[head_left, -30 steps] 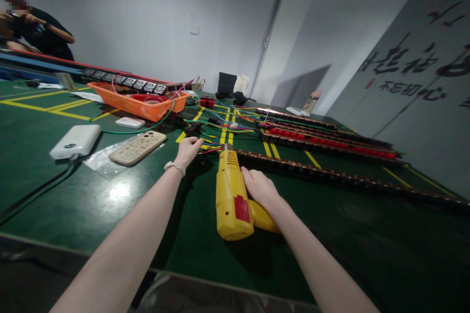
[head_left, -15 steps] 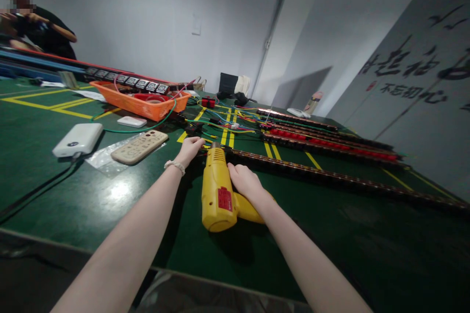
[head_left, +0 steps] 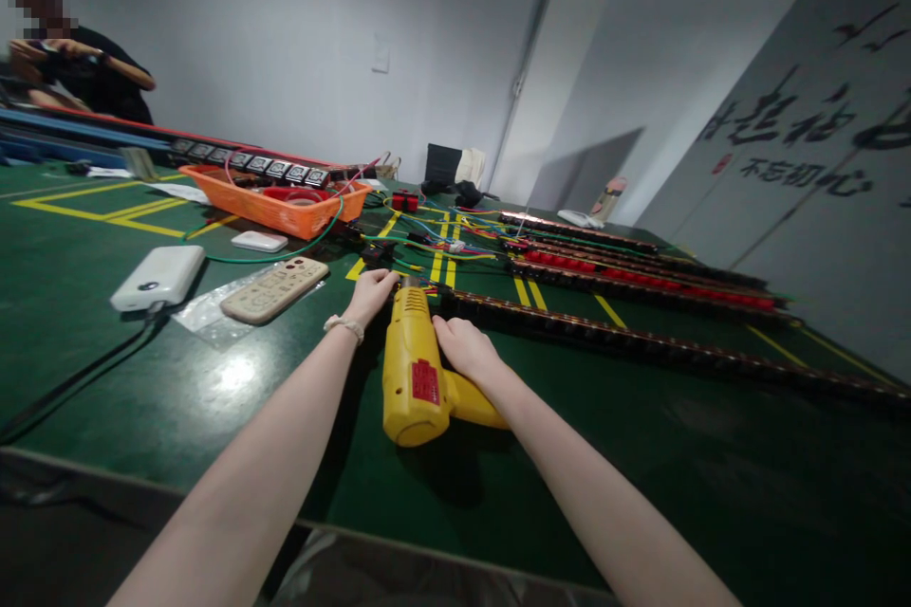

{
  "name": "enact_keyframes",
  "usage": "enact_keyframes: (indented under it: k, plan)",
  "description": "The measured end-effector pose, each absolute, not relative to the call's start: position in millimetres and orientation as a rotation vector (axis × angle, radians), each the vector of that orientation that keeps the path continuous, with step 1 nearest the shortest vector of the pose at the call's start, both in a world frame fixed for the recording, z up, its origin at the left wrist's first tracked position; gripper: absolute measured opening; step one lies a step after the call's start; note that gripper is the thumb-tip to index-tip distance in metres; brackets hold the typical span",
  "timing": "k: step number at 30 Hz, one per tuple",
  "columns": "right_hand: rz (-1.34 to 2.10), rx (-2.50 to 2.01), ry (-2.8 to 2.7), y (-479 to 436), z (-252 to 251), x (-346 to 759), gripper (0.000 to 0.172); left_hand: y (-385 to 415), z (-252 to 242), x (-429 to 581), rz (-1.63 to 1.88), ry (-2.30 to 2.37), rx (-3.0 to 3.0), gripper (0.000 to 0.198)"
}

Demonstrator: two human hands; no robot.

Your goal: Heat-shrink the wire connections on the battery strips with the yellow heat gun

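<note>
My right hand is wrapped round the handle of a yellow heat gun with a red label, its nozzle pointing away from me. My left hand rests closed on the green table just left of the nozzle, fingers pinched on wires that I can barely make out. The nozzle tip sits close to that hand and to the near end of a long dark strip that runs off to the right.
A beige remote on clear plastic, a white power bank and an orange tray lie to the left. More long strips and tangled coloured wires lie beyond. Another person sits at far left.
My right hand has swung the heat gun left and forward, bringing its nozzle up beside my left hand. My left hand has stayed in place.
</note>
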State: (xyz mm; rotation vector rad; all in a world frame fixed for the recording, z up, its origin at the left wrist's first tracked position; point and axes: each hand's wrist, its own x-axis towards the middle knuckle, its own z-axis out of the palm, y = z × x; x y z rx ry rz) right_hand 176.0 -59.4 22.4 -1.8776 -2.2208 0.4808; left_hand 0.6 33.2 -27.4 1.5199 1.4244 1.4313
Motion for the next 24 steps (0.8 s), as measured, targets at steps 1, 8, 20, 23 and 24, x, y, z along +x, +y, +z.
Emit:
enact_keyframes:
  k: [1,8,20,23,24]
  plan:
    - [0.486,-1.881,-2.216,-59.2,22.0,176.6,0.057,34.4,-28.4,0.2,1.433,1.422,1.530,0.028]
    - [0.493,-1.902,-2.175,-60.5,22.2,187.6,0.058,33.8,-29.2,0.6,1.466,1.529,1.647,0.031]
    - [0.459,-1.959,-2.131,-63.8,24.5,208.1,0.059,33.2,-26.5,2.2,1.351,1.514,1.684,0.035]
    - [0.448,-1.973,-2.128,-64.4,25.4,207.3,0.058,37.2,-30.8,-0.2,1.356,1.513,1.705,0.037]
    - [0.444,-1.975,-2.128,-64.6,25.7,206.4,0.058,38.5,-32.2,-0.7,1.355,1.532,1.720,0.038]
